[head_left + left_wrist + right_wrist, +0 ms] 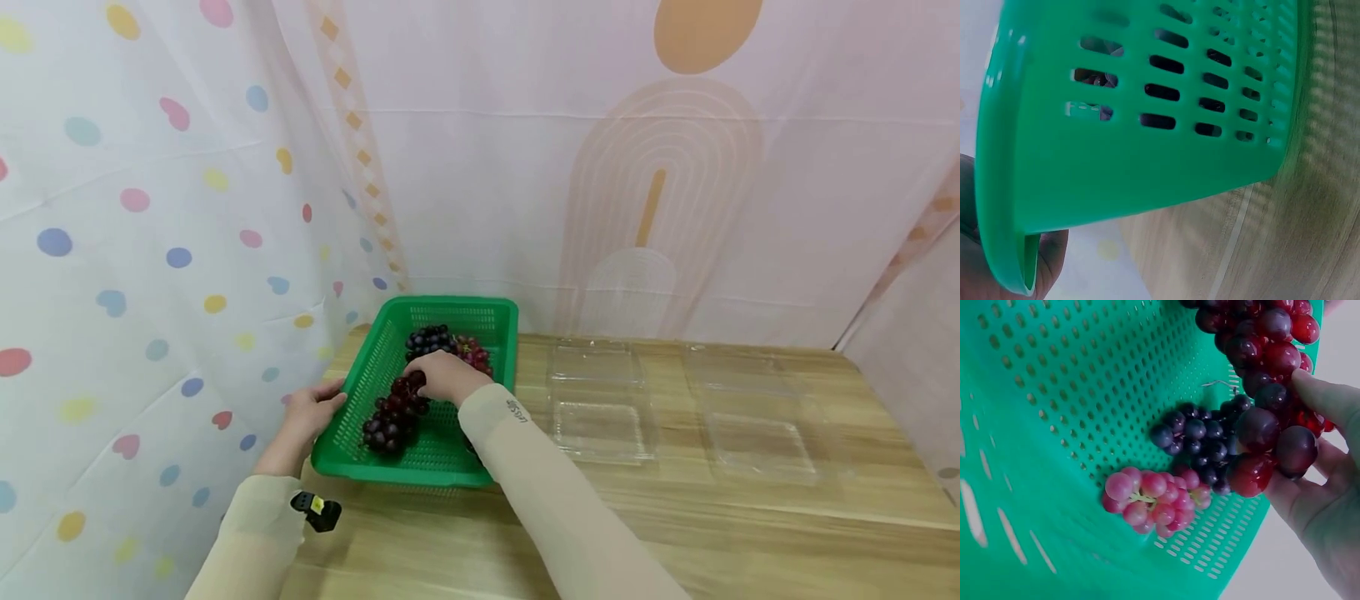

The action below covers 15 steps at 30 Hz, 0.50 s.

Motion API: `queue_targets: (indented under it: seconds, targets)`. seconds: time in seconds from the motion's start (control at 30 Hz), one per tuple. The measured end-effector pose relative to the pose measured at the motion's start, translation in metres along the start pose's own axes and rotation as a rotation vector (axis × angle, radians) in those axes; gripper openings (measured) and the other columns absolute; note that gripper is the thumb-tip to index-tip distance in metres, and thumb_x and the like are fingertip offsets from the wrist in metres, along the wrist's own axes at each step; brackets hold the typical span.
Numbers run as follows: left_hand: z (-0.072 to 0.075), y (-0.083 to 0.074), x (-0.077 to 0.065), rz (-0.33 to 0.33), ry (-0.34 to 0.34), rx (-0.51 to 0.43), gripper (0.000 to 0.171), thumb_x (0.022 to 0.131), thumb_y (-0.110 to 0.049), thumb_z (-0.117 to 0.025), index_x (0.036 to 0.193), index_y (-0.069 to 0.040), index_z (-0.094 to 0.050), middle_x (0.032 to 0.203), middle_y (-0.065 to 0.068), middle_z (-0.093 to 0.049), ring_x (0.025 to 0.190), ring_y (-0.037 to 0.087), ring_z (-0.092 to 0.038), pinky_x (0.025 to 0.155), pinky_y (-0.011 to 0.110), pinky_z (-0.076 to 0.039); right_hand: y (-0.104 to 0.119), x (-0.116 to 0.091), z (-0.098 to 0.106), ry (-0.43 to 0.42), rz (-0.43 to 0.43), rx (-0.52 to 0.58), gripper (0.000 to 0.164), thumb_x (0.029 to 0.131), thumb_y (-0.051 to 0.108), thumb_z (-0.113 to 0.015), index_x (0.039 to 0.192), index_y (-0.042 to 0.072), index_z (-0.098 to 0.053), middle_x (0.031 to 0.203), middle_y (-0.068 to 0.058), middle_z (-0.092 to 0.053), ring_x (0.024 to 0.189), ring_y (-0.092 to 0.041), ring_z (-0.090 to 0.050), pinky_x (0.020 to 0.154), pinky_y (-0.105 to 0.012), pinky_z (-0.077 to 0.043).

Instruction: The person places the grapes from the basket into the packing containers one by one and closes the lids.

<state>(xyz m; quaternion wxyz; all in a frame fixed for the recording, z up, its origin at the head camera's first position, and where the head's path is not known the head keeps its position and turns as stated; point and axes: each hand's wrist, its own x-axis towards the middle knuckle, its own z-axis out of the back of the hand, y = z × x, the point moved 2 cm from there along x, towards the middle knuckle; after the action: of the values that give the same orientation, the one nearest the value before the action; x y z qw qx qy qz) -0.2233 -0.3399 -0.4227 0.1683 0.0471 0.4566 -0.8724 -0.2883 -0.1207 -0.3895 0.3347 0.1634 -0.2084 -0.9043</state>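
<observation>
A green plastic basket [450,476] with slotted walls stands on the wooden table. My left hand [309,419] grips its left rim; in the left wrist view, parts of that hand show on both sides of the rim [997,156]. Inside the basket, my right hand [447,377] holds a bunch of dark red grapes [1254,356], thumb on one side and fingers on the other. Behind it lie a bunch of blackish-purple grapes [1200,434] and a bunch of pink grapes [1157,503]. My right forearm mostly hides something dark [469,444] in the basket.
Clear plastic containers [600,425] stand on the table [660,533] right of the basket, with more clear containers [761,442] farther right. A patterned curtain [480,183] hangs behind the table, and a dotted one [150,317] along the left.
</observation>
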Motion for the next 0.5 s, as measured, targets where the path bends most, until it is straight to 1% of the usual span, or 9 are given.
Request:
queue_targets:
  seconds: [0.1,0.27,0.4,0.5]
  targets:
    - [-0.001,-0.001,0.000,-0.002,0.006,0.006,0.047,0.102,-0.022,-0.043,0.145,-0.005,-0.037,0.143,0.025,-0.040,0.120,0.038,-0.048,0.093,0.044,-0.047,0.002,-0.003,0.004,-0.018,0.023,-0.010,0.040,0.094,0.018,-0.060,0.133,0.025,-0.054,0.137,0.004,-0.053,0.125,-0.015,-0.049,0.094,-0.028,-0.047]
    - [-0.002,-0.003,0.001,-0.006,0.013,0.008,0.048,0.102,-0.022,-0.042,0.146,-0.005,-0.035,0.145,0.025,-0.037,0.125,0.040,-0.043,0.097,0.048,-0.044,0.006,-0.005,0.011,-0.053,0.073,-0.036,0.040,0.094,0.017,-0.060,0.133,0.024,-0.055,0.135,0.004,-0.054,0.125,-0.015,-0.049,0.097,-0.029,-0.046]
    - [-0.002,-0.003,0.003,-0.012,0.009,0.003,0.048,0.102,-0.021,-0.042,0.146,-0.005,-0.034,0.146,0.025,-0.036,0.127,0.040,-0.041,0.100,0.049,-0.041,0.005,-0.006,0.014,-0.074,0.083,-0.058,0.040,0.093,0.016,-0.061,0.132,0.024,-0.056,0.134,0.005,-0.055,0.125,-0.014,-0.049,0.099,-0.028,-0.044]
    - [-0.002,-0.002,0.005,-0.015,0.016,0.003,0.048,0.102,-0.020,-0.041,0.146,-0.004,-0.033,0.145,0.026,-0.036,0.128,0.040,-0.040,0.101,0.048,-0.040,0.003,-0.007,0.016,-0.091,0.090,-0.055,0.040,0.093,0.017,-0.060,0.132,0.024,-0.056,0.133,0.005,-0.056,0.124,-0.013,-0.051,0.098,-0.027,-0.045]
